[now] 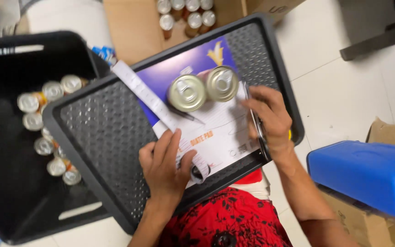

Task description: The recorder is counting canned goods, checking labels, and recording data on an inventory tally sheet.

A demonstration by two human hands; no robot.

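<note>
Head camera looks straight down onto a dark grey textured plastic tray (101, 132) resting across the person's lap, above a red floral-print garment (234, 215). On the tray lies a blue and white paper pad (216, 128), and two round silver-topped tin cans (203, 89) stand on it side by side, touching. A long white paper strip (140, 91) runs slantwise along the pad's left edge. The left hand (165, 167) lies flat, fingers spread, pressing on the pad's lower corner. The right hand (270, 121) is curled at the pad's right edge, gripping a thin dark pen-like object (260, 132); what it is exactly, I cannot tell. To the left sits a black plastic crate (5, 192) with more silver-topped cans (46, 132) inside. Further cans fill a brown cardboard box (133, 27) beyond the tray, and a blue plastic jerrycan (366, 176) lies at right on the white tiled floor (344, 91).
</note>
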